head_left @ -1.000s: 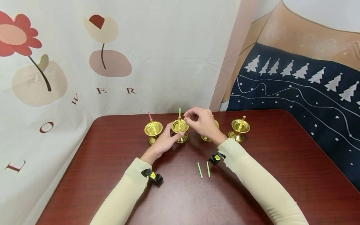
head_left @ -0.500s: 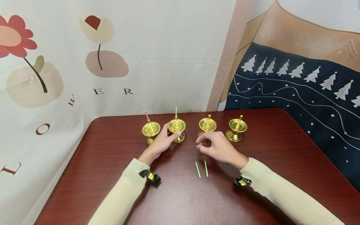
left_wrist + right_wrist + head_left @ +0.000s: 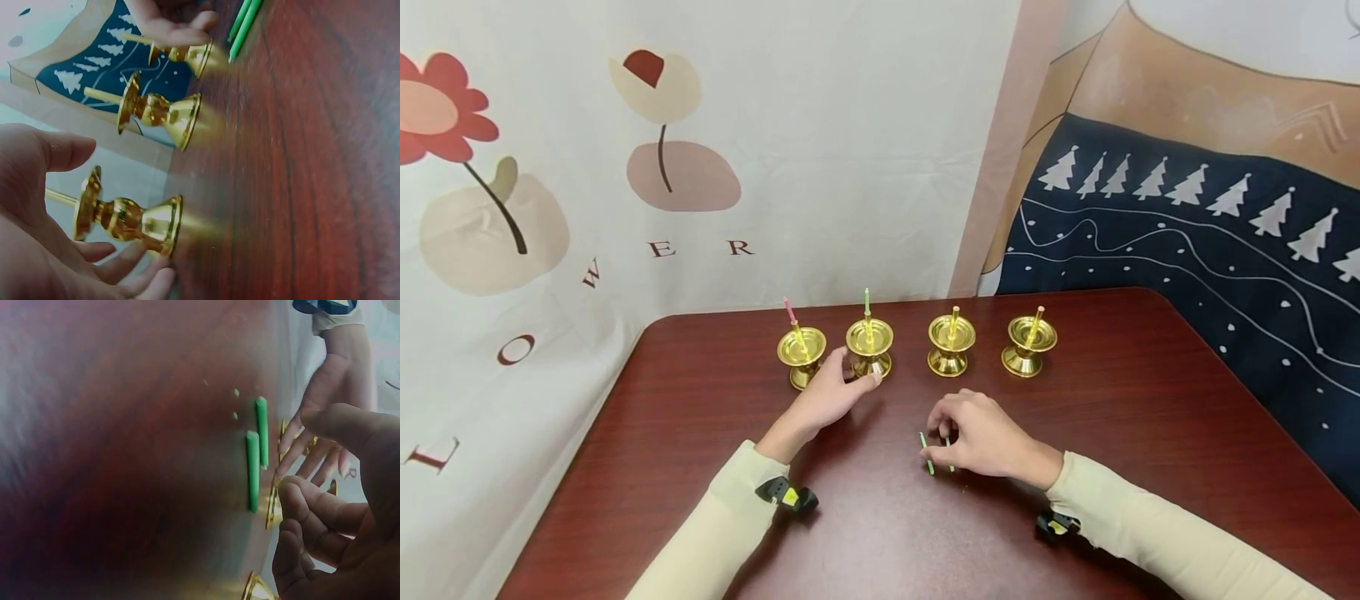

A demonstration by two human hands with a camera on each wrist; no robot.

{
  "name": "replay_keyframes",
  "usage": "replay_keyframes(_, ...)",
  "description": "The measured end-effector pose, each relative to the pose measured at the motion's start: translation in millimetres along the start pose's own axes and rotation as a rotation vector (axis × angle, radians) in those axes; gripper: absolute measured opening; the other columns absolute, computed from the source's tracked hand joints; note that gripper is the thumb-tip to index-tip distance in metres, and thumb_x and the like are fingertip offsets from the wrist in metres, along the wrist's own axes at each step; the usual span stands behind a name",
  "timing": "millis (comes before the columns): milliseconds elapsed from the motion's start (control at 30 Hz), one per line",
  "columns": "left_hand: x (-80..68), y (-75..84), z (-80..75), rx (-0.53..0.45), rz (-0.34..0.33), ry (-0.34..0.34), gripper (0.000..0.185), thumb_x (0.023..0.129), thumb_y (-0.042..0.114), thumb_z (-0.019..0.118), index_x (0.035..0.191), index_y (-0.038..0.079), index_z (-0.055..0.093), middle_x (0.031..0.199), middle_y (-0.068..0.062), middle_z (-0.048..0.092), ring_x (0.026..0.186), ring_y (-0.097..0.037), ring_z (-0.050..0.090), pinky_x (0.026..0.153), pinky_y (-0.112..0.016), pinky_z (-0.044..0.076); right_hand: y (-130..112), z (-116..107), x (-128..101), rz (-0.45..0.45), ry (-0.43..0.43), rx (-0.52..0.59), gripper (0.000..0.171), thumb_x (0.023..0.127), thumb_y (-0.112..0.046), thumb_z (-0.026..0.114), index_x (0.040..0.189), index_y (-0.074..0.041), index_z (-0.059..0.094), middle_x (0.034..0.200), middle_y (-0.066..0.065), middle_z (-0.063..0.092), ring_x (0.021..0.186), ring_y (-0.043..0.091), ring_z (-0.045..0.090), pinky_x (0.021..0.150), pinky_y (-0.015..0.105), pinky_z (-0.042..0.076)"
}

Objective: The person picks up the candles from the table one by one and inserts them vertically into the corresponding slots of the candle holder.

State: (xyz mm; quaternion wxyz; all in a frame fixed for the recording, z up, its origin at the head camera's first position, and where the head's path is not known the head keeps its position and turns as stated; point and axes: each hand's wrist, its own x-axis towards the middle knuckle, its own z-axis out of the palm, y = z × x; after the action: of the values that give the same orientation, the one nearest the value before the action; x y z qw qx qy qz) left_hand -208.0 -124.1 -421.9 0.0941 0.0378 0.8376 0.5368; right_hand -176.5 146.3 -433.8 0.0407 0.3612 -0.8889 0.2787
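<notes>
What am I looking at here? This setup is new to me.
No machine, just a person's bare left hand and right hand. The head picture looks down from a camera worn on the head; the others come from wrist cameras. On the table stand four gold candle holders; in the head picture, the leftmost bears a pink candle, the next a green candle. Two loose green candles lie nearer the person. The left hand curves beside the second holder; whether it touches is unclear. The right hand is over the loose candles. Neither appears to hold anything.
</notes>
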Motion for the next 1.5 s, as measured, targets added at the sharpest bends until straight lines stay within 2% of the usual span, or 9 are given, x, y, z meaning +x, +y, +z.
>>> replay_keyframes(100,-8.1,3.8,3.5,0.011,-0.020,-0.012,0.074,0.104,0.027,0.074,0.158,-0.008,0.038,0.144,-0.023,0.061,0.129,-0.039,0.065,0.111,-0.056,0.048,-2.1,3.6,-1.5,0.002,-0.017,-0.017,0.032,0.078,-0.034,0.099,0.086,-0.018,0.073,0.075,-0.014,0.058,0.075,0.005,0.050,0.069,0.027,0.046)
replay_keyframes(200,-13.5,7.2,9.3,-0.001,-0.021,-0.057,0.071,0.104,0.028,0.075,0.157,-0.004,0.041,0.133,-0.015,0.068,0.121,-0.032,0.068,0.109,-0.053,0.048,-4.1,6.5,-2.1,0.001,-0.035,-0.029,0.035,0.076,-0.036,0.100,0.084,-0.018,0.071,0.074,-0.014,0.057,0.074,0.004,0.047,0.067,0.024,0.045)
replay_keyframes(367,-9.9,14.3,21.8,-0.028,0.064,-0.169,0.066,0.106,0.027,0.072,0.159,-0.001,0.045,0.139,-0.014,0.069,0.132,-0.034,0.066,0.114,-0.054,0.047,-7.2,8.4,-2.5,-0.009,-0.058,-0.042,0.035,0.075,-0.034,0.101,0.084,-0.018,0.071,0.073,-0.013,0.057,0.073,0.004,0.046,0.066,0.024,0.043)
replay_keyframes(533,5.1,20.2,34.6,0.001,0.123,-0.243,0.071,0.108,0.031,0.070,0.165,-0.001,0.041,0.153,-0.016,0.063,0.145,-0.038,0.056,0.121,-0.054,0.042,-7.9,9.6,-2.6,-0.029,-0.069,-0.049,0.033,0.076,-0.030,0.101,0.085,-0.017,0.072,0.074,-0.013,0.057,0.074,0.005,0.046,0.067,0.023,0.043)
replay_keyframes(767,32.3,19.9,52.5,0.083,0.148,-0.221,0.072,0.107,0.034,0.069,0.166,0.002,0.042,0.159,-0.015,0.059,0.150,-0.035,0.052,0.122,-0.052,0.041,-6.2,10.9,-2.1,-0.079,-0.087,-0.039,0.028,0.077,-0.025,0.100,0.089,-0.015,0.077,0.079,-0.012,0.061,0.076,0.003,0.051,0.073,0.025,0.045)
replay_keyframes(1033,53.0,27.7,64.2,0.126,0.151,-0.198,0.082,0.106,0.039,0.070,0.169,0.001,0.034,0.161,-0.019,0.055,0.152,-0.036,0.049,0.122,-0.053,0.041,-2.1,5.7,-2.1,-0.131,-0.128,0.009,0.022,0.078,-0.019,0.099,0.092,-0.017,0.083,0.085,-0.013,0.067,0.085,0.008,0.057,0.078,0.026,0.047)
replay_keyframes(1200,62.5,32.6,70.0,0.088,0.115,-0.195,0.086,0.106,0.042,0.073,0.172,0.008,0.031,0.164,-0.022,0.051,0.153,-0.035,0.047,0.123,-0.053,0.039,3.3,2.0,0.4,-0.162,-0.175,0.055,0.020,0.079,-0.018,0.098,0.095,-0.019,0.086,0.085,-0.015,0.069,0.088,0.008,0.059,0.082,0.030,0.047)
replay_keyframes(1367,71.9,33.1,77.4,0.010,0.128,-0.185,0.089,0.103,0.037,0.079,0.172,0.010,0.029,0.166,-0.019,0.049,0.155,-0.032,0.045,0.125,-0.050,0.036,8.0,-0.8,1.9,-0.181,-0.212,0.097,0.021,0.079,-0.016,0.097,0.097,-0.019,0.087,0.085,-0.016,0.070,0.087,0.005,0.062,0.086,0.032,0.048)
replay_keyframes(1500,77.9,32.3,82.2,-0.052,0.139,-0.188,0.093,0.102,0.034,0.081,0.172,0.011,0.025,0.167,-0.018,0.045,0.156,-0.031,0.042,0.126,-0.050,0.034,9.9,-2.1,2.5,-0.172,-0.231,0.111,0.021,0.080,-0.015,0.097,0.097,-0.021,0.087,0.083,-0.020,0.069,0.085,0.006,0.060,0.083,0.030,0.048)
